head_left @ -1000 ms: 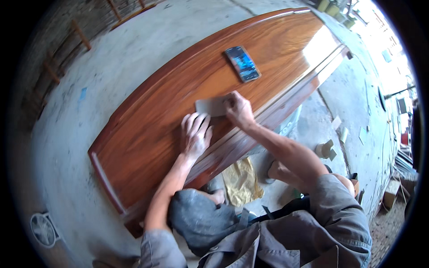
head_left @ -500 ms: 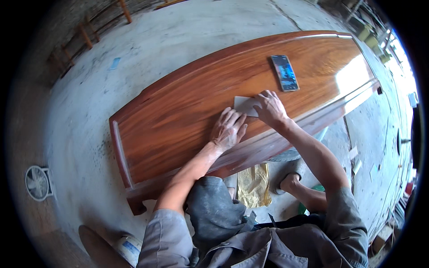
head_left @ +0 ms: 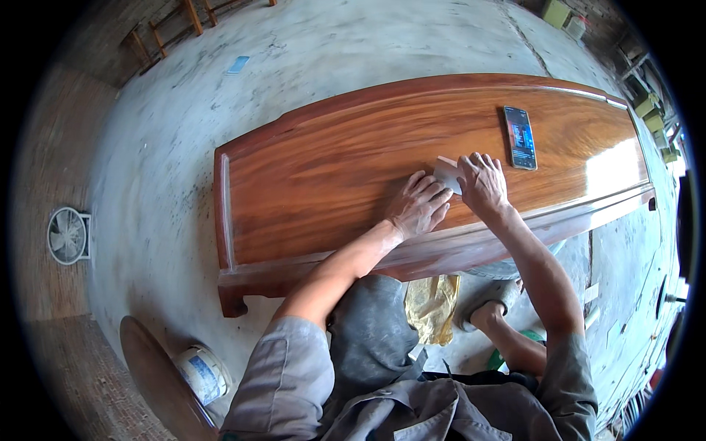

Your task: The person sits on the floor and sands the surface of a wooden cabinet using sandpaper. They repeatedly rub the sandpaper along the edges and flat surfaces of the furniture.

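A small pale sheet (head_left: 448, 175) lies between the hands, a little right of the middle of the reddish-brown wooden tabletop (head_left: 323, 176). The right hand (head_left: 483, 184) grasps the sheet's right end, thumb and fingers closing on it. The left hand (head_left: 421, 206) grips nothing; its spread fingers rest on the wood and at the sheet's lower left edge.

A phone (head_left: 521, 138) with a lit screen lies just beyond the right hand, taking up that patch of wood; the surface left of the hands is unobstructed. Below the near edge, a crinkled gold sheet (head_left: 432, 312) shows beside the person's legs. On the lower left, a large brown disc (head_left: 158, 371) stands tilted, partly hiding a white bucket (head_left: 204, 373). A round fan (head_left: 68, 235) is at far left, and a blue scrap (head_left: 238, 65) lies on the grey floor (head_left: 154, 198).
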A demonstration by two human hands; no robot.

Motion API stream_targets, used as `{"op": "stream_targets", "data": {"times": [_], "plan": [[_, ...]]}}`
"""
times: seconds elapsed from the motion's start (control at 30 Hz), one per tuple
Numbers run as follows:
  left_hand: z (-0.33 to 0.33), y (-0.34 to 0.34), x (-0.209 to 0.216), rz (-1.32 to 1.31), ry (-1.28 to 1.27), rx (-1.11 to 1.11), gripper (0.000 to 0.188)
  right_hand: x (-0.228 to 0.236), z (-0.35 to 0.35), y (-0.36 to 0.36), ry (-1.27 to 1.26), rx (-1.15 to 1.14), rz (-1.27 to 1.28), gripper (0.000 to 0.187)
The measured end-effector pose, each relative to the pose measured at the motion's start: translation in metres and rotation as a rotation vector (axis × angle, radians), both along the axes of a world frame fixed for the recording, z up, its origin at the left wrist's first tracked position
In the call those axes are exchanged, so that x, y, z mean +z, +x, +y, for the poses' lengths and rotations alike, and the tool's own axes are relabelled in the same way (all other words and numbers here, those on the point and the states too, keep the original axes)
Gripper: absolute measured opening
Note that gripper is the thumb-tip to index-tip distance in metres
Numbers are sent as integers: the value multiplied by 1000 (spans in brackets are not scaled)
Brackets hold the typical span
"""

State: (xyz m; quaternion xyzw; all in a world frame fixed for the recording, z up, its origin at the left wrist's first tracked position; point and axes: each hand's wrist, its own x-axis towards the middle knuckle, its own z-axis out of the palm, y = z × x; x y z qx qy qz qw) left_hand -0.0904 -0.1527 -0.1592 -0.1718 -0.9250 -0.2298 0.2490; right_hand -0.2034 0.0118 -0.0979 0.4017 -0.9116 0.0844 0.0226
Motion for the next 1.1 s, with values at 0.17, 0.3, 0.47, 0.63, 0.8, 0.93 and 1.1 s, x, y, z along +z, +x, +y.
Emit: {"op": "stream_targets", "data": {"times": [0.17, 0.3, 0.47, 0.63, 0.8, 0.93, 1.1], "plan": [[-3, 1, 3, -29, -33, -1, 25, -7, -21, 4, 50, 64, -100, 34], [-2, 0, -3, 29, 60, 7, 25, -30, -8, 10, -189, 138, -38, 46], [-9, 11, -8, -19, 82, -14, 30, -41, 10, 26, -318, 261, 6, 49], [-19, 14, -12, -18, 163, -114, 27, -43, 21, 39, -333, 274, 5, 50], [-29, 14, -7, -100, 243, -13, 42, -40, 27, 40, -262, 315, -13, 50], [-37, 2, -6, -200, 75, -56, 49, -43, 32, 31, -259, 365, -39, 52], [-35, -2, -6, -223, 129, -56, 44, -40, 32, 34, -288, 323, -41, 49]]}}
